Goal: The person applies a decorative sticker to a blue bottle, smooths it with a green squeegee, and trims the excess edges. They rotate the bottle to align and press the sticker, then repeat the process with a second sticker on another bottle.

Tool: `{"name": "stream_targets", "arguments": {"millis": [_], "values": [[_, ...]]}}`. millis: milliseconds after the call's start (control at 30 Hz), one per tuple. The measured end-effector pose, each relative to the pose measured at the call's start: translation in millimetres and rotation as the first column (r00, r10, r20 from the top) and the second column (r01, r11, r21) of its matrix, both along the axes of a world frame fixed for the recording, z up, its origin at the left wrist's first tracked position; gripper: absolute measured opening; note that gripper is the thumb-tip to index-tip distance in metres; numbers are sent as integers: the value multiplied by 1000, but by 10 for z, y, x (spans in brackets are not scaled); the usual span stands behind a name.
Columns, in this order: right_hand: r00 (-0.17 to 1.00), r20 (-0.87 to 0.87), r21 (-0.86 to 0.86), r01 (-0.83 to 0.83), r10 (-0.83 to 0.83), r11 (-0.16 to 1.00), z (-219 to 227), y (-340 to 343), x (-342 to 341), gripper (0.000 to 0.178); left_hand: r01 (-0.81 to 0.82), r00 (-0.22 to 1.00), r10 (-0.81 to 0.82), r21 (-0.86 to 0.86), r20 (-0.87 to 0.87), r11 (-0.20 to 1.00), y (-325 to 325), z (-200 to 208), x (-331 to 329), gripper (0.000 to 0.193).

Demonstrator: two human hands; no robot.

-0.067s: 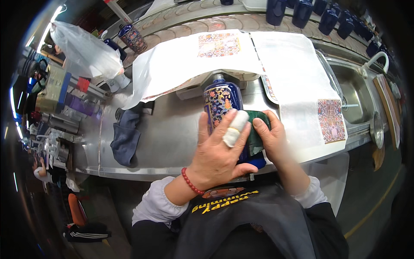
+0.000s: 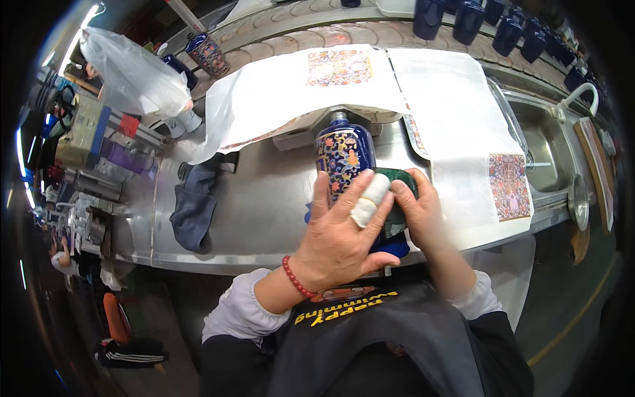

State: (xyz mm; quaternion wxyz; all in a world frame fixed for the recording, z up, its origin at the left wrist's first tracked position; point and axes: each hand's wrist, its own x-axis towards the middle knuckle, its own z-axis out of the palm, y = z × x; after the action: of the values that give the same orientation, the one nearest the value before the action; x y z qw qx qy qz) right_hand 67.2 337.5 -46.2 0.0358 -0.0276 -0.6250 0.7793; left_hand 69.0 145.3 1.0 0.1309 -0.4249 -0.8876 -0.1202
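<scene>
A dark blue bottle (image 2: 350, 152) with a colourful floral pattern lies on the steel counter, its neck pointing away from me. My left hand (image 2: 340, 235) rests over its lower part, fingers stretched and spread, hiding much of the pattern. One finger wears a white wrapping (image 2: 372, 200), and a red bead bracelet circles the wrist. In my right hand (image 2: 423, 206), thumb and fingers pinch a dark green flat piece (image 2: 395, 221) against the bottle's right side. Its lower edge is partly behind my left hand. Something blue (image 2: 395, 249), perhaps a cloth, shows beneath it.
White sheets with printed floral panels (image 2: 339, 68) cover the back and right (image 2: 456, 132) of the counter (image 2: 264, 198). A grey-blue cloth (image 2: 193, 208) lies left. A sink (image 2: 549, 165) is at right. Several dark blue bottles (image 2: 468, 23) stand far right, and a patterned one (image 2: 208, 54) far left.
My left hand has slid slightly to the right across the bottle. The right hand keeps its hold on the green piece. The whole view has shifted a little.
</scene>
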Motion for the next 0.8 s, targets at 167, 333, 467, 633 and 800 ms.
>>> {"name": "stream_targets", "arguments": {"millis": [167,333,467,633,800], "values": [[999,35,7,-15,15,1000,-16,17,-10,23,-85,995,95,265,-27,961,-191,-147,95,82],[997,14,-267,-66,72,962,-42,100,-9,21,-185,971,209,185,-120,965,-404,-319,51,90],[974,-211,230,127,-78,965,174,259,36,20,-146,978,173,208,-115,967,-389,-328,48,94],[538,-651,758,433,536,487,431,247,102,37,-120,991,87,387,104,914,-367,-403,-4,116],[550,-494,866,380,674,324,515,132,359,29,-115,993,95,356,73,927,-413,-542,-35,116]]}}
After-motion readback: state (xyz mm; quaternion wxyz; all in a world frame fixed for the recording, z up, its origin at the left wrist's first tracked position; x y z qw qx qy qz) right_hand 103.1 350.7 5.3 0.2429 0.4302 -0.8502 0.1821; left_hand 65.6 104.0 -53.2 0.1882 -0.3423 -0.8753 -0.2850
